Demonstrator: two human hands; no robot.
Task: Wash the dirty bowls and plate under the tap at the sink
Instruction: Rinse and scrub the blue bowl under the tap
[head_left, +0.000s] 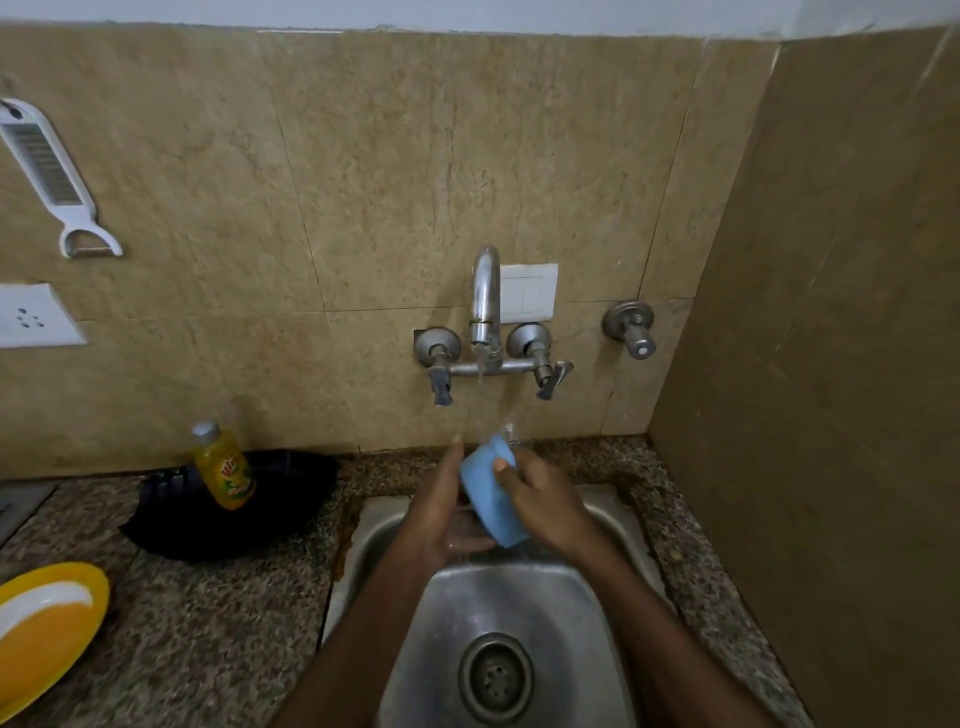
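Sink (524, 597) nearest, forearms over it. Plate (47, 618) far left on counter, bottle (224, 467) behind. Left hand (447, 512) fingers straight against bowl (491, 499); right hand (543, 506) grips its rim, under running tap (485, 291).

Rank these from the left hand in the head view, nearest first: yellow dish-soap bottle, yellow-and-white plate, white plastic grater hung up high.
From the left hand, against the blue bowl:
1. Yellow dish-soap bottle, just left of the steel sink.
2. Yellow-and-white plate, far left, low in view.
3. White plastic grater, far left, hung high up.
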